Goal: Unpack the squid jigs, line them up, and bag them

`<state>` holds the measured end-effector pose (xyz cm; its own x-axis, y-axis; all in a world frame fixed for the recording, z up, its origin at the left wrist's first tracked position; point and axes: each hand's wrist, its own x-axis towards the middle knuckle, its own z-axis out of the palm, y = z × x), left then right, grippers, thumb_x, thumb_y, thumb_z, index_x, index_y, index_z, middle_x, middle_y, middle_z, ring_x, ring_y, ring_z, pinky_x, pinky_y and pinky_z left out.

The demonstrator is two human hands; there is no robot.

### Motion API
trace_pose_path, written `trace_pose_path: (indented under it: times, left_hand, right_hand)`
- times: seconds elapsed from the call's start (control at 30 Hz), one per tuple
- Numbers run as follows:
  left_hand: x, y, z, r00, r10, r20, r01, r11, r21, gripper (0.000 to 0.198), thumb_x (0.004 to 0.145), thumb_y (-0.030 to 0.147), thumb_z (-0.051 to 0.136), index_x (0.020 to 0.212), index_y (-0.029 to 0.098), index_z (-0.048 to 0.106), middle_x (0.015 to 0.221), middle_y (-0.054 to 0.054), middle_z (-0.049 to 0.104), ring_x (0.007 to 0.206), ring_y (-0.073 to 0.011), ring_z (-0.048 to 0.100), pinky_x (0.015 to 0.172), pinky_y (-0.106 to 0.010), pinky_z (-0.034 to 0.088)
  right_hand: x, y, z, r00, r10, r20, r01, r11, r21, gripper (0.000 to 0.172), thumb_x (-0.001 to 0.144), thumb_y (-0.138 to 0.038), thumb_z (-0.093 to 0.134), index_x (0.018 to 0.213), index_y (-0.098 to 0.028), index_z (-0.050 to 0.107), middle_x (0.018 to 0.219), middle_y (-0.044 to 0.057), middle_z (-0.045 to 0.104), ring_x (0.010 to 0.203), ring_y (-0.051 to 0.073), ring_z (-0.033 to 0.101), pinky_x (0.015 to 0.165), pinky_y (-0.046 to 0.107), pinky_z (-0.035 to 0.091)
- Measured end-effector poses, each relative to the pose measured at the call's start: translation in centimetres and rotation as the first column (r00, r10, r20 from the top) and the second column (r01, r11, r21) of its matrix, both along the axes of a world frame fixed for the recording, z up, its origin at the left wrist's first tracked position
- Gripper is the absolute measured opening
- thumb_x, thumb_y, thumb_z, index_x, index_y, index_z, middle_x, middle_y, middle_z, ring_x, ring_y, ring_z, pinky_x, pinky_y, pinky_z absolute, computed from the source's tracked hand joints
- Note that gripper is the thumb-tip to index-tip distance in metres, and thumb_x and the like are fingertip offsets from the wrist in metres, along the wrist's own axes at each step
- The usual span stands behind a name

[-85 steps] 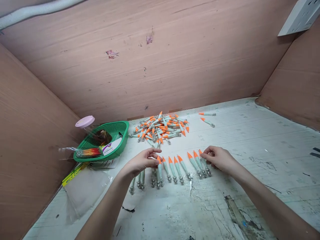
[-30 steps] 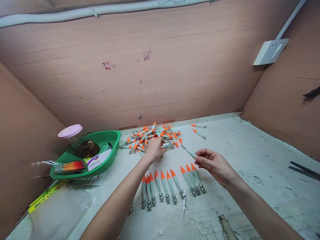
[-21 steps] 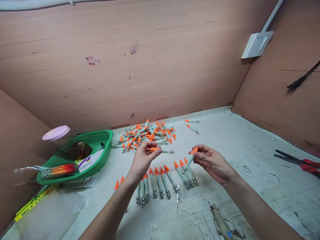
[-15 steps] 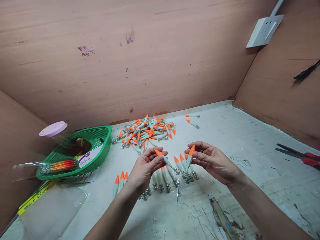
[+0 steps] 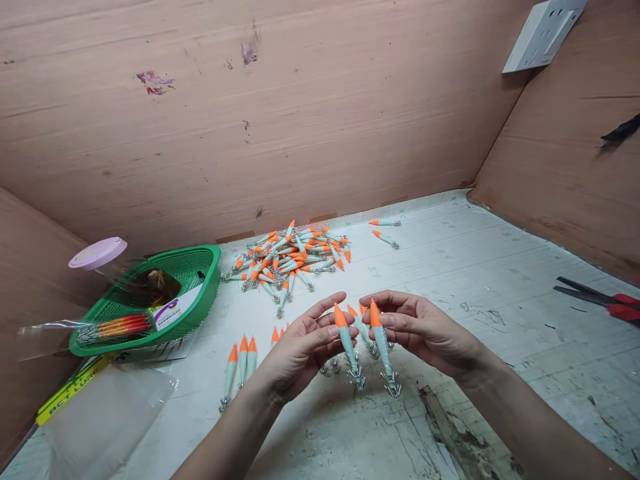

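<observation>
Between the thumb and fingers of my left hand [image 5: 310, 343] is a squid jig [image 5: 347, 340], orange at the tip and pale green below, its hook crown pointing down. My right hand [image 5: 425, 330] pinches a matching squid jig [image 5: 381, 340] close beside it, also tip up. Behind my fingers lie more jigs [image 5: 361, 325], partly hidden. A short row of jigs [image 5: 243, 357] rests to the left of my left wrist. Farther back sits a heap of the same jigs [image 5: 295, 257].
A green basket [image 5: 214, 277] at left holds packaged jigs and a lidded jar [image 5: 100, 252]. In front of it lies a clear plastic bag [image 5: 107, 413]. Red-handled scissors [image 5: 607, 303] lie at right. Two jigs [image 5: 386, 240] lie apart near the back wall.
Both hands have moved closer together and slightly lower. The left-hand jig has swung from slanted to nearly upright, beside the right-hand one. The view has shifted slightly.
</observation>
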<state>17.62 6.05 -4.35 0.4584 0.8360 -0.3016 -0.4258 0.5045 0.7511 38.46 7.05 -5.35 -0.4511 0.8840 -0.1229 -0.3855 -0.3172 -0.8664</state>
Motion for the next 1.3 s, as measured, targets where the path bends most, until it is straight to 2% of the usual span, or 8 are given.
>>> trace_pose_path:
  times: [0.27,0.5,0.7,0.77,0.83,0.97,1.17,1.3]
  left_hand:
    - [0.5,-0.3,-0.5,0.999,0.000,-0.038,-0.003,0.997,-0.079,0.041,0.069,0.014,0.077,0.108,0.016,0.065,0.087,-0.004,0.068,0.074,-0.0108,0.065,0.075,-0.022,0.048]
    - [0.4,-0.4,-0.9,0.998,-0.058,-0.029,0.056,0.997,-0.058,0.053,0.071,0.013,0.075,0.120,0.017,0.058,0.090,-0.005,0.067,0.085,-0.0163,0.067,0.086,-0.031,0.050]
    - [-2.3,-0.1,1.3,0.972,-0.015,-0.234,0.025,0.999,0.042,0.062,0.068,0.021,0.078,0.125,0.020,0.055,0.100,-0.008,0.066,0.086,-0.0161,0.064,0.080,-0.027,0.050]
    - [-5.7,0.0,2.3,0.886,0.142,-0.441,-0.071,0.982,0.174,0.065,0.063,0.027,0.080,0.124,0.021,0.056,0.097,-0.008,0.066,0.088,-0.0184,0.063,0.078,-0.028,0.050]
    - [-10.0,-0.2,2.5,0.680,0.324,-0.658,-0.161,0.941,0.297,0.064,0.058,0.034,0.080,0.116,0.020,0.060,0.093,-0.007,0.066,0.090,-0.0202,0.060,0.076,-0.028,0.050]
    - [-16.4,-1.4,-0.2,0.262,0.348,-0.900,-0.236,0.927,0.290,0.051,0.045,0.041,0.077,0.088,0.017,0.065,0.076,-0.003,0.060,0.064,-0.0184,0.057,0.057,-0.030,0.049]
    - [-16.3,-2.1,-4.4,0.309,0.341,-0.888,-0.192,0.937,0.293,0.046,0.050,0.045,0.069,0.085,0.017,0.060,0.069,0.000,0.054,0.053,-0.0160,0.054,0.051,-0.029,0.045]
    - [-14.4,-0.8,-3.5,0.032,0.484,-0.874,0.003,0.875,0.485,0.036,0.069,0.044,0.056,0.091,0.016,0.063,0.077,-0.004,0.060,0.064,-0.0203,0.059,0.063,-0.033,0.047]
  right_hand:
    - [0.4,0.2,0.2,0.998,-0.022,0.050,0.023,1.000,-0.021,0.031,0.066,-0.030,0.079,0.095,-0.020,0.071,0.098,0.005,0.068,0.084,0.015,0.064,0.075,0.026,0.051]
    - [2.4,1.3,0.3,0.992,-0.093,0.091,0.098,0.993,-0.059,0.031,0.061,-0.025,0.081,0.091,-0.018,0.072,0.090,0.005,0.068,0.077,0.014,0.062,0.071,0.026,0.051]
    - [3.2,2.1,-0.6,0.971,-0.143,0.194,0.153,0.988,-0.038,0.031,0.059,-0.028,0.082,0.086,-0.017,0.071,0.088,0.004,0.068,0.075,0.013,0.062,0.067,0.024,0.051]
    - [3.4,2.7,-1.7,0.919,-0.220,0.327,0.232,0.973,0.003,0.031,0.057,-0.028,0.082,0.083,-0.017,0.070,0.081,0.003,0.067,0.067,0.012,0.060,0.059,0.024,0.050]
    - [3.5,3.3,-2.9,0.820,-0.292,0.491,0.304,0.951,0.057,0.028,0.055,-0.026,0.080,0.079,-0.016,0.069,0.071,0.001,0.065,0.055,0.010,0.056,0.050,0.024,0.048]
    - [2.9,4.3,-5.0,0.662,-0.378,0.648,0.350,0.920,0.179,0.018,0.053,-0.018,0.075,0.069,-0.016,0.066,0.064,0.001,0.063,0.051,0.012,0.054,0.043,0.024,0.046]
    - [1.5,3.9,-5.9,0.589,-0.417,0.692,0.319,0.907,0.276,0.013,0.058,-0.022,0.070,0.068,-0.020,0.064,0.059,0.000,0.061,0.056,0.017,0.058,0.052,0.030,0.051]
    - [0.8,3.7,-5.0,0.416,-0.548,0.725,0.100,0.821,0.563,0.007,0.070,-0.026,0.060,0.074,-0.021,0.063,0.070,0.003,0.064,0.064,0.018,0.059,0.061,0.032,0.048]
